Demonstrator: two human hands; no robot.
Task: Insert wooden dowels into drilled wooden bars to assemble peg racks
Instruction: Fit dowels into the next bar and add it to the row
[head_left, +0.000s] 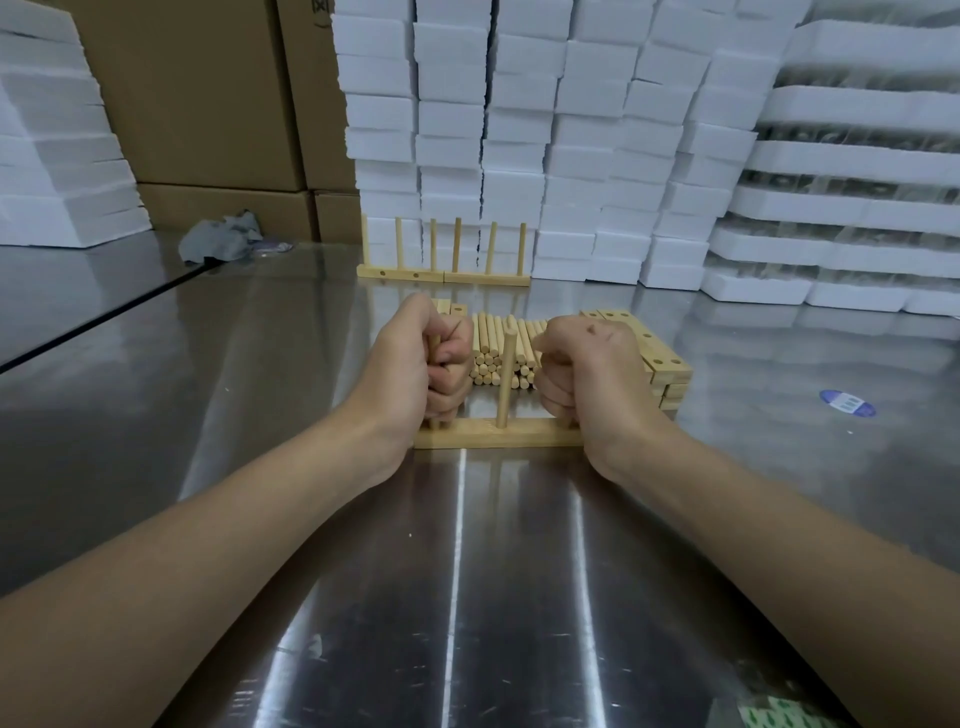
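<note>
A packing or storage room of a small factory. Stacked white foam blocks (545, 130) and brown cartons (208, 93) (plain, unopened) crowd a steel worktable (260, 519).

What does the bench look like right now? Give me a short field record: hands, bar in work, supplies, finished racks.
left hand: grips an upright dowel at the bar's left end
right hand: fisted at the bar's right end; what it holds is hidden
bar: flat on the table
middle dowel: upright in the bar, untouched
loose dowels: piled behind the bar
drilled bars: stacked behind the right hand
finished racks: two, end to end, before the foam blocks
</note>
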